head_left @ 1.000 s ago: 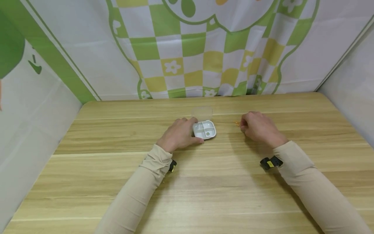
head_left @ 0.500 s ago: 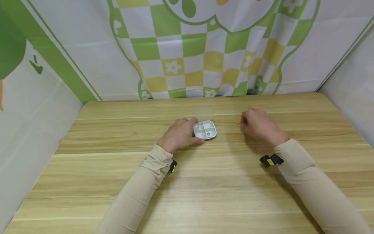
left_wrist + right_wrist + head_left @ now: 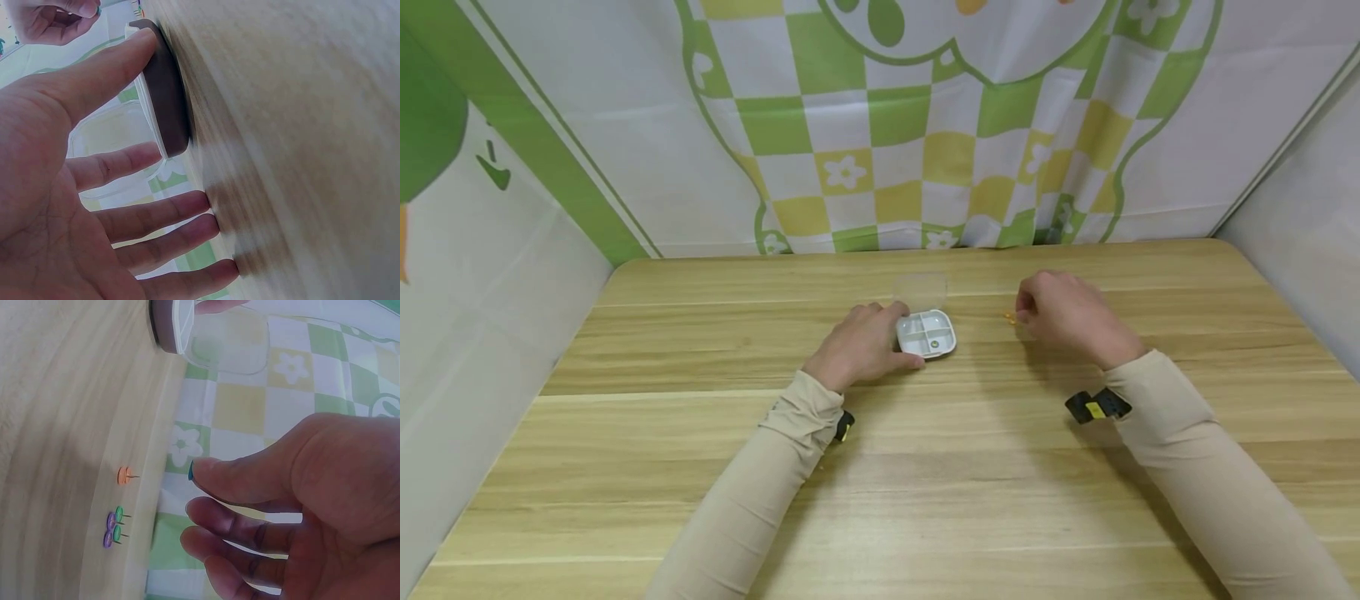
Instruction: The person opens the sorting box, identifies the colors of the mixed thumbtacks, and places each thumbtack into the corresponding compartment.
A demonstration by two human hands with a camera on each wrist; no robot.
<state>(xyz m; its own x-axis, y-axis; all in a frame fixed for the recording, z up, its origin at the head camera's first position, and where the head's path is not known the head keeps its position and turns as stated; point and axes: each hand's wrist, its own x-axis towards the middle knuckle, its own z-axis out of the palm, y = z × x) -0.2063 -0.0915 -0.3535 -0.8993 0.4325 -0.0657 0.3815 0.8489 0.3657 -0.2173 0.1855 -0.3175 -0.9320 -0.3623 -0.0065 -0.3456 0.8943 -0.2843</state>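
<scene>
In the table's [image 3: 880,517] far half, close to its middle, an open box [image 3: 914,343], flat on the wood: four white compartments inside, dark brown outside. At its far side, a clear lid [image 3: 920,290], raised. In the near right compartment, a small round greenish piece [image 3: 935,344], too small to make out. At the box's left, the left hand [image 3: 862,346], gripping it with thumb on the near side and forefinger at the far left; other fingers stretched out in the left wrist view.

Well apart from it, off to the right, the right hand [image 3: 1070,315], above the wood, fingers curled, a teal pin [image 3: 190,470] pinched edge-on at the thumb tip, needle hidden.

Near those fingers, on the wood: orange pins [image 3: 122,475], two green pins [image 3: 119,514] and two purple pins [image 3: 111,520], needles up, the green and purple bunched together, the orange just beside.

On both arms, beige sleeves [image 3: 1195,450] with black wrist straps [image 3: 1096,407]. Beyond the far edge, a checked cloth [image 3: 895,117] in green, yellow and white.
</scene>
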